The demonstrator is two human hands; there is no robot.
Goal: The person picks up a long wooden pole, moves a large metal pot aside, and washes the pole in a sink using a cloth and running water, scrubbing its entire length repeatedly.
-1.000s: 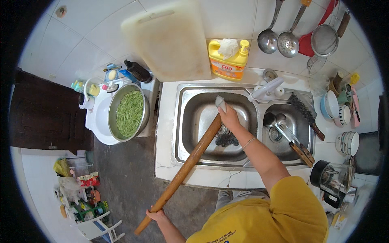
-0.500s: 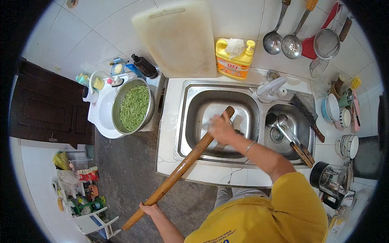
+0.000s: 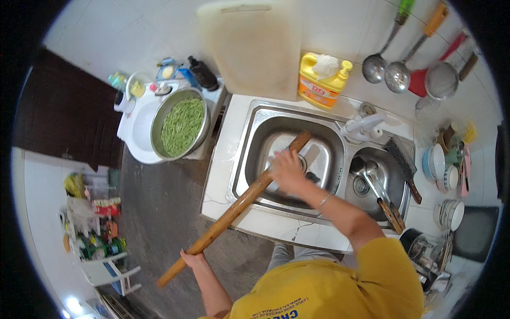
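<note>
A long brown wooden rolling pin [image 3: 232,215] lies slantwise from above the sink out past the counter's front edge, its surface shiny as if wet. Near its lower end, my left hand [image 3: 193,259] grips it over the floor. My right hand [image 3: 287,173] is on its upper part, over the large basin [image 3: 265,143] of the steel sink, with the fingers bent across the wood. The pin's far tip sticks out beyond that hand, above the basin's drain. A dark scrap [image 3: 312,176] lies in the basin beside my right hand.
The small basin holds ladles [image 3: 378,191], and a black brush [image 3: 401,159] lies along its right edge. Behind stand the faucet [image 3: 364,127], a yellow detergent jug [image 3: 322,85] and a cutting board [image 3: 252,53]. At left, a pot of cut green beans [image 3: 183,125] sits on a washbasin [image 3: 141,130].
The whole view has shifted and tilted slightly. My right hand, blurred before, now shows more sharply on the rolling pin. My left hand keeps its hold near the lower end.
</note>
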